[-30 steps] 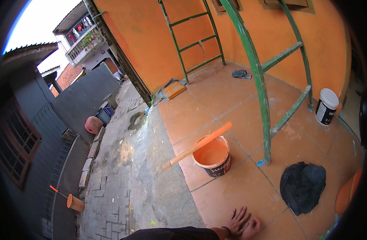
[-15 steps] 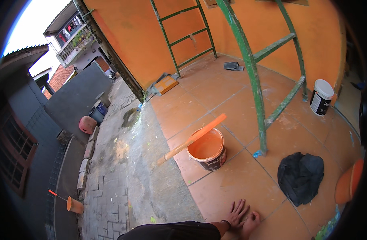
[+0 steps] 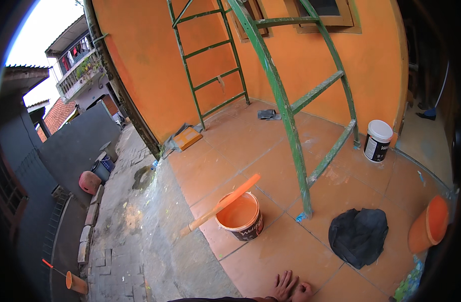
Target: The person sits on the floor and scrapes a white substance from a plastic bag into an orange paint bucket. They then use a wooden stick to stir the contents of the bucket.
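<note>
My left hand [image 3: 284,285] lies with fingers spread on the orange-brown tiles [image 3: 253,272] at the bottom of the view. Just right of it my right hand [image 3: 302,293] is curled; whether anything is in it is hidden. Ahead stands an open bucket of orange paint [image 3: 238,216], with a stick [image 3: 209,216], orange at one end, resting across its top. A crumpled black cloth or bag [image 3: 358,236] lies to the right, beside an orange container [image 3: 426,224].
Green scaffold frames [image 3: 278,88] [image 3: 213,75] stand by the orange wall [image 3: 135,70]. A lidded white-topped bucket [image 3: 377,143] stands near a doorway with indistinct items. A flat orange piece [image 3: 187,138] lies by the corner. A paved alley [image 3: 119,251] runs left, with bins [image 3: 102,171].
The view has tilted up, so the scene sits lower and more of the windows and doorway shows. Both hands remain on or close to the tiles, the right one still curled.
</note>
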{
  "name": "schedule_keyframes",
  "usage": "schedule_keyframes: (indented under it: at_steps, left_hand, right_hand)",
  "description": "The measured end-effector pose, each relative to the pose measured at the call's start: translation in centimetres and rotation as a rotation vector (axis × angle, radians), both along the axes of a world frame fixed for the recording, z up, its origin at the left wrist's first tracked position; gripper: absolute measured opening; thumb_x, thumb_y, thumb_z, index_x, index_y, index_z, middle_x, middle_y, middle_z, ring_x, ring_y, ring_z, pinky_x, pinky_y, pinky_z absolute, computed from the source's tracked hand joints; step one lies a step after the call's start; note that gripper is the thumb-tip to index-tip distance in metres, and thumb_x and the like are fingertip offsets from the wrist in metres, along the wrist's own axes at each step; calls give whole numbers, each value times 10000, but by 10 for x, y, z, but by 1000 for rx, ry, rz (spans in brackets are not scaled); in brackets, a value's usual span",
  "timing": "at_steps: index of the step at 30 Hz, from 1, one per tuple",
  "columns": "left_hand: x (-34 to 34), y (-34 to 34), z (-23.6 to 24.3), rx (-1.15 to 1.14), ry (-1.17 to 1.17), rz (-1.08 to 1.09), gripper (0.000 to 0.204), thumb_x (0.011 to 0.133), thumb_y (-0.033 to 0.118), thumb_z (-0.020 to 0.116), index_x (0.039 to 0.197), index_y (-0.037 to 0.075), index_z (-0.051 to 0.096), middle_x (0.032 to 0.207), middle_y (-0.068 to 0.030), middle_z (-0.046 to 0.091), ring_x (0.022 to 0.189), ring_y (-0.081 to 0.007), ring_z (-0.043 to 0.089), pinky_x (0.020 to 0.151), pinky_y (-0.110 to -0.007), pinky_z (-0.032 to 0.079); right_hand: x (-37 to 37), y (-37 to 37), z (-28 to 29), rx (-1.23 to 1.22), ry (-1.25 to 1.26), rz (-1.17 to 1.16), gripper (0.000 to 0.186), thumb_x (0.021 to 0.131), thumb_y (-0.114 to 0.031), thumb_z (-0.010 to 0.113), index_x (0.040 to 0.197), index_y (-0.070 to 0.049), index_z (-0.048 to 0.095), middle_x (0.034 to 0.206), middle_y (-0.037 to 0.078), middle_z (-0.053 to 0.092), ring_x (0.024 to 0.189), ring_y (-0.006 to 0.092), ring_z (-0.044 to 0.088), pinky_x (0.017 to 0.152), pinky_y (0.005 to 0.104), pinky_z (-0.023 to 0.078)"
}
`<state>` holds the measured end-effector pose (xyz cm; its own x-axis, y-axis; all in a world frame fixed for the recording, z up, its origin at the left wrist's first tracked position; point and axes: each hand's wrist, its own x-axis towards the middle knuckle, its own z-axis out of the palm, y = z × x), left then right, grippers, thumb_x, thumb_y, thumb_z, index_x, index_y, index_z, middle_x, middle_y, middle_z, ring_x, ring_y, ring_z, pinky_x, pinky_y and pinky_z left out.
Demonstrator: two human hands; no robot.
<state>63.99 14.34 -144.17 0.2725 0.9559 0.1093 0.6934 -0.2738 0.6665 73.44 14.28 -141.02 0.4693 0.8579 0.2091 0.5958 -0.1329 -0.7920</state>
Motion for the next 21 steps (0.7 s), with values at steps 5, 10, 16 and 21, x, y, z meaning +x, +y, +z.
schedule_keyframes:
  at_steps: [5,10,16,21]
  left_hand:
    - [-9,-1,2,-14,35,-40,814,782,424,494,1444,28,234,1487,-314,73,1395,-454,22,1087,-614,6]
    - [-13,-14,15,-58,91,-52,824,768,400,509,1450,38,221,1493,-305,60,1399,-443,7,1087,-614,5]
    - [2,-24,22,-77,115,-50,735,800,275,492,1447,47,228,1492,-300,73,1405,-425,5,1094,-600,6]
    - [16,-23,59,-41,818,-26,770,782,276,509,1453,48,209,1494,-300,49,1405,-423,-18,1091,-604,-12]
  right_hand:
    - [-4,-5,-9,11,141,0,98,780,-49,659,878,-36,662,882,113,659,814,227,593,769,351,496]
    - [-7,-15,-5,35,163,7,99,780,-47,652,878,-37,663,883,116,660,832,233,599,758,350,499]
    - [-2,-26,45,-10,133,-4,84,757,-97,667,832,-60,675,864,116,665,838,253,610,777,347,495]
    - [6,-24,20,-62,160,17,116,771,-142,673,862,-70,681,890,118,667,861,258,612,804,357,490]
